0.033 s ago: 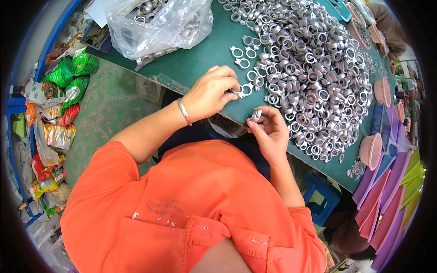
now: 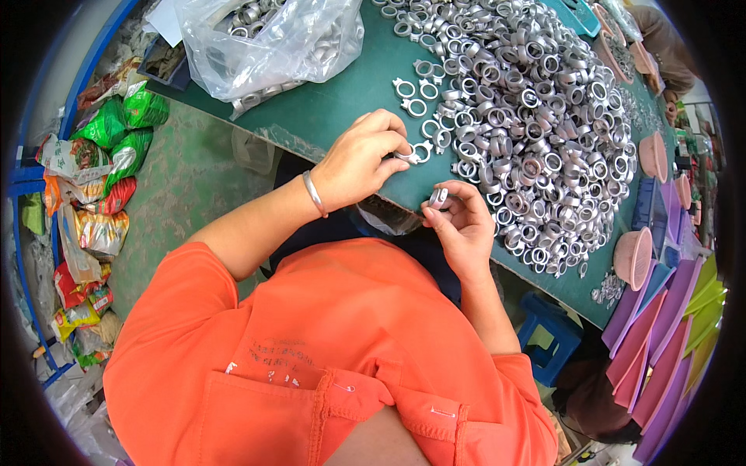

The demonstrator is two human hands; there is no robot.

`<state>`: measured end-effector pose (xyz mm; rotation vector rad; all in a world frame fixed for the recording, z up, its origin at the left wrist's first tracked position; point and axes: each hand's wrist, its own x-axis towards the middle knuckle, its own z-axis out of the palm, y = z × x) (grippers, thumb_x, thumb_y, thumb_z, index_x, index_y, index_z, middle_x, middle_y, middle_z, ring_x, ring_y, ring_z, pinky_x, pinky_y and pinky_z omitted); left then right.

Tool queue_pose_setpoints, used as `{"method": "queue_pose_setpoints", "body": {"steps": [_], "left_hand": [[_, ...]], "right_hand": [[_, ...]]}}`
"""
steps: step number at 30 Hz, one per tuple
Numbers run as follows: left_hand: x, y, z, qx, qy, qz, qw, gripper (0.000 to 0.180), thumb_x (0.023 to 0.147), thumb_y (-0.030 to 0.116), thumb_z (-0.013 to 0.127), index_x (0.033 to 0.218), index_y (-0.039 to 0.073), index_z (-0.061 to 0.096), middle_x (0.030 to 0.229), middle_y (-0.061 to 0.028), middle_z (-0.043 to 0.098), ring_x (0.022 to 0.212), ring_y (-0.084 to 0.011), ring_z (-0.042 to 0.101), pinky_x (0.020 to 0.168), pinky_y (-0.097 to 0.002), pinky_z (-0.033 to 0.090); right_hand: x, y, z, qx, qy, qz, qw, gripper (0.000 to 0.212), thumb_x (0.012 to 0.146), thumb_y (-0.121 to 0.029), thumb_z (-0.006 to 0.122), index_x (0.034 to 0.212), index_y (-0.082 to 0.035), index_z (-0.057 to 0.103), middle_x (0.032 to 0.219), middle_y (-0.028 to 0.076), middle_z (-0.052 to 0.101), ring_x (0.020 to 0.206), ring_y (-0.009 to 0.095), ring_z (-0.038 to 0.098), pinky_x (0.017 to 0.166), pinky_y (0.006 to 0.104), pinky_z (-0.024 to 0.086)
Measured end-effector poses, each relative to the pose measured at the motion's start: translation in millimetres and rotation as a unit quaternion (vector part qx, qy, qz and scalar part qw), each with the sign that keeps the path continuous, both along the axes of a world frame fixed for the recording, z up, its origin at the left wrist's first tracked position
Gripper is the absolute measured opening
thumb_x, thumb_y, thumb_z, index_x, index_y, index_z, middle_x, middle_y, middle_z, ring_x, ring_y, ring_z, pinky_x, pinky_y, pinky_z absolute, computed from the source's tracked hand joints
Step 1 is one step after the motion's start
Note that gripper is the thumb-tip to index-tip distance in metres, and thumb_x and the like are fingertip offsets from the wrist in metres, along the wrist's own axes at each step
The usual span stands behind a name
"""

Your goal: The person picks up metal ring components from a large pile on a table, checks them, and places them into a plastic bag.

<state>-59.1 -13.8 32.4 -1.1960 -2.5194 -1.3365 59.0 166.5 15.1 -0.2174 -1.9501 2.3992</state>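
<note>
My left hand (image 2: 361, 159), with a bangle (image 2: 315, 194) on its wrist, is at the near edge of the green table. Its thumb and fingertips close on a silver metal ring (image 2: 406, 158), mostly hidden by the fingers. Just beyond them lies another metal ring (image 2: 422, 151) with small lugs. Over the table's edge, my right hand (image 2: 468, 233) pinches a small silver metal ring (image 2: 438, 199) between thumb and fingers. A large heap of similar metal rings (image 2: 544, 132) spreads to the right and far side, with several loose rings (image 2: 417, 107) beside it.
A clear plastic bag (image 2: 272, 46) holding metal rings lies at the far left of the table (image 2: 342, 109). Pink baskets (image 2: 633, 258) and stacked coloured bins (image 2: 660, 334) stand at the right. Below the table is a blue stool (image 2: 550, 338). Another person's hand (image 2: 670, 105) shows at far right.
</note>
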Motion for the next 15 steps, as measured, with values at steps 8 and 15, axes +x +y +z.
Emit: {"method": "queue_pose_setpoints", "body": {"steps": [8,15], "left_hand": [[30.6,-4.4,-3.6,0.336,-0.643,-0.087,0.683,0.015,0.088,0.004,0.064,0.102,0.001,0.063,0.101,-0.0103,0.066,0.089,-0.0169,0.064,0.081,-0.0298,0.052],[36.4,-5.6,-2.5,0.351,-0.702,-0.075,0.615,0.021,0.092,0.016,0.061,0.103,-0.002,0.065,0.098,-0.0085,0.066,0.086,-0.0144,0.064,0.077,-0.0272,0.053]], "right_hand": [[4.1,0.9,11.1,-0.074,0.063,-0.004,0.995,0.037,0.076,0.014,0.067,0.109,0.003,0.054,0.110,0.009,0.053,0.095,0.016,0.059,0.076,0.0253,0.054],[1.8,-4.5,17.9,-0.083,0.073,0.004,0.994,0.039,0.077,0.011,0.069,0.112,0.004,0.053,0.107,0.010,0.058,0.096,0.016,0.059,0.078,0.0278,0.054]]}}
